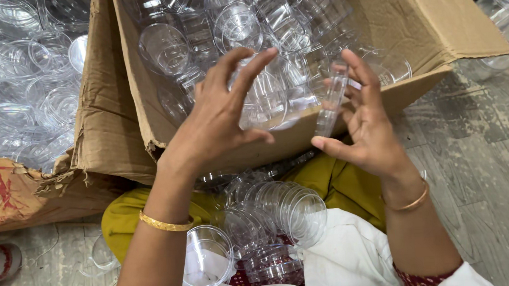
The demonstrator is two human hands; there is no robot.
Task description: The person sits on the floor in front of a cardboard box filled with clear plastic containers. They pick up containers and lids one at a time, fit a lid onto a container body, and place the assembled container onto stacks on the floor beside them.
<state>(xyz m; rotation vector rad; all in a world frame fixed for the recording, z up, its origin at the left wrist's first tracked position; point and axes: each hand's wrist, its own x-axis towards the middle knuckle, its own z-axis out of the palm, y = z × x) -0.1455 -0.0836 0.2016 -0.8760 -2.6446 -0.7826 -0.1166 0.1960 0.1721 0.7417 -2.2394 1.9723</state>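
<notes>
a clear plastic cup (263, 100) is held in the fingers of the left hand (217, 124), just above the near wall of an open cardboard box (414, 36). the cup is gripped from above, with the fingertips curled over its rim and the thumb set under its lower side. a clear plastic lid (330, 105), seen edge-on and nearly upright, is pinched between the thumb and fingers of the right hand (370, 129), just beside the cup and apart from it by a narrow gap. both hands are raised over the lap, in front of the box's near wall.

a gold bangle (166, 223) is worn on the left wrist and a second gold bangle (411, 202) on the right wrist.

the box is filled with many more clear cups and lids (228, 25), piled loosely up to its far side. a stack of clear lids (283, 206) is laid on its side in the lap, on yellow-green cloth (122, 221) and white cloth (352, 255), and a single clear cup (208, 265) is lying near the left forearm.

to the left of the box, past its torn flap, a second heap of clear containers (18, 100) is seen. more clear containers (507, 6) lie at the upper right corner, on the grey wood-patterned floor (483, 163).
</notes>
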